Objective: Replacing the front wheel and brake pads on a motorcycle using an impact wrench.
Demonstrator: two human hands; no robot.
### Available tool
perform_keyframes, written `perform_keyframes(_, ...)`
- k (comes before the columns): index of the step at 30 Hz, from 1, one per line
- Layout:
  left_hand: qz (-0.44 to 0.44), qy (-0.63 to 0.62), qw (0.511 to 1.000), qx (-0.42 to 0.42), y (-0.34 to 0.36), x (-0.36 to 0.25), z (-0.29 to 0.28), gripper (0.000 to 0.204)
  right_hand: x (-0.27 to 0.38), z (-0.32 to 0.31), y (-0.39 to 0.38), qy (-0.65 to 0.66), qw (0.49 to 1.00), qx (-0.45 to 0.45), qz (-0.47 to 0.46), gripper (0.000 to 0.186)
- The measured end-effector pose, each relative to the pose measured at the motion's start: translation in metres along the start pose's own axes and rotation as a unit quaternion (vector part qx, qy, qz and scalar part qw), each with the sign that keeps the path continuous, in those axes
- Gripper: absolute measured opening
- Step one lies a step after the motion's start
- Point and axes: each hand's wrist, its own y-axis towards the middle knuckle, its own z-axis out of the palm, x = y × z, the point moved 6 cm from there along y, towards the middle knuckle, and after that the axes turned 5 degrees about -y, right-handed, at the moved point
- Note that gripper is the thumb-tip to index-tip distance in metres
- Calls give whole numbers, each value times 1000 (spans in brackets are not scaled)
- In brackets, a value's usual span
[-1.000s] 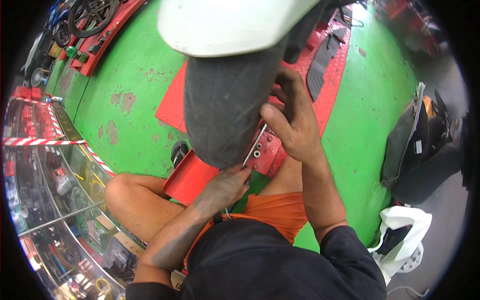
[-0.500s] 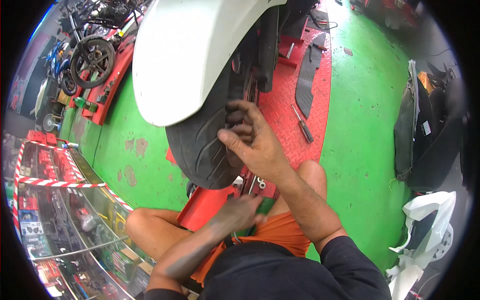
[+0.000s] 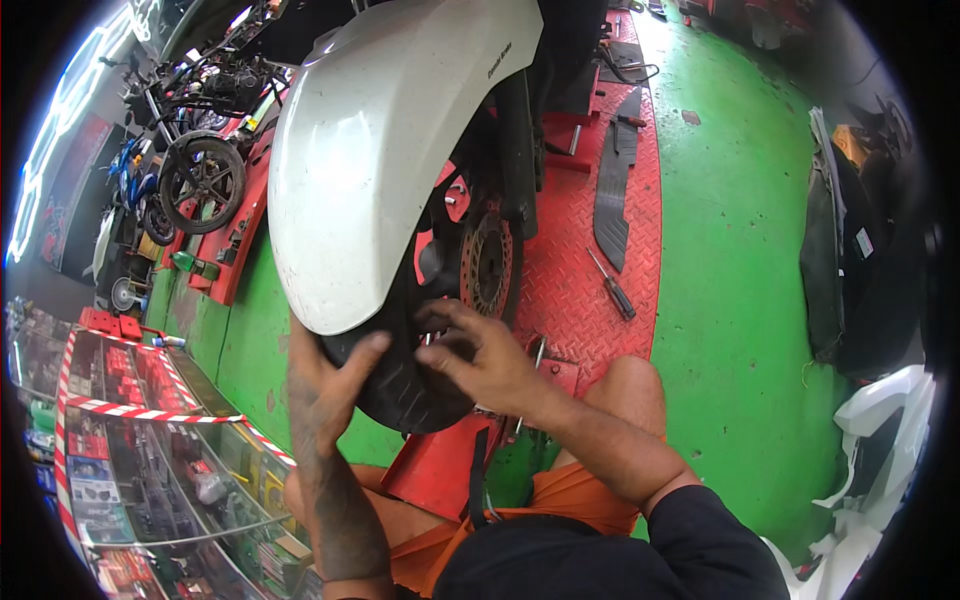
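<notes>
The front tire (image 3: 425,400) of a motorcycle sits under its white fender (image 3: 355,200), with a perforated brake disc (image 3: 486,262) showing at the right. My left hand (image 3: 330,385) grips the tire's left side, thumb toward the tread, other fingers mostly hidden. My right hand (image 3: 470,350) has curled fingers at the tire's right side, below the disc. A metal rod (image 3: 540,358) stands by the red plate (image 3: 435,470) under the wheel. A screwdriver (image 3: 615,292) lies on the red checker-plate platform (image 3: 570,280) to the right.
A long dark grey panel (image 3: 610,220) lies on the platform. Other motorcycles (image 3: 200,180) stand on a red lift at back left. A glass display case (image 3: 150,480) with striped tape is at my left. Black parts (image 3: 865,290) and white fairing pieces (image 3: 880,430) lie at my right.
My left hand has moved up and left from the rod to the tire's side. My right hand has shifted slightly. My view has tilted up, showing more of the fender and brake disc.
</notes>
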Motion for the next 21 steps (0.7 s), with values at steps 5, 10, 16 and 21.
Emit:
perform_keyframes(5,-85,-189,972,112,36,62,4,74,-4,-65,25,-30,968,-235,-84,26)
perform_keyframes(10,-188,-436,862,179,58,117,25,72,-55,-112,56,-61,904,-405,-123,27)
perform_keyframes(16,-90,-386,904,161,-4,84,24,99,-156,-123,24,-8,911,-403,87,48)
perform_keyframes(21,-137,-348,918,131,-34,80,26,118,-198,-95,29,125,942,-252,185,81)
